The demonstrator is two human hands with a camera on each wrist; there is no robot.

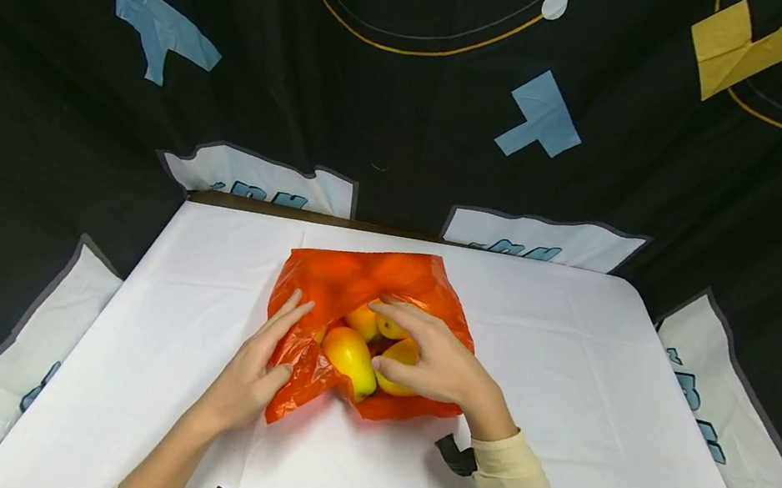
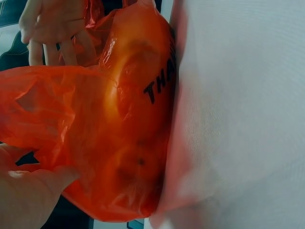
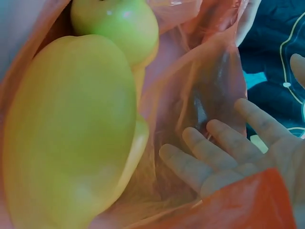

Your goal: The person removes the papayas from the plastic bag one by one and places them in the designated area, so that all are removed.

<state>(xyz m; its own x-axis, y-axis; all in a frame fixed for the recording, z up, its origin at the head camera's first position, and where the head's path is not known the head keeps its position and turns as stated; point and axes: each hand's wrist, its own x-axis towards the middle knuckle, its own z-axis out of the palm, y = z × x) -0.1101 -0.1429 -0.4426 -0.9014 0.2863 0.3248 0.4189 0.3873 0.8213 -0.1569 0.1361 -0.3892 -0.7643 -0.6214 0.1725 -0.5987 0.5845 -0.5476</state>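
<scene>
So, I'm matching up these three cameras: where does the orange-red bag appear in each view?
Head: the orange-red bag lies near the centre, on the white table.
Left wrist: bag across most of the left half, black lettering showing.
Right wrist: bag on both sides of the fruit, bright flap at bottom right.
Shared landmark: right hand; top left in left wrist, right side in right wrist.
</scene>
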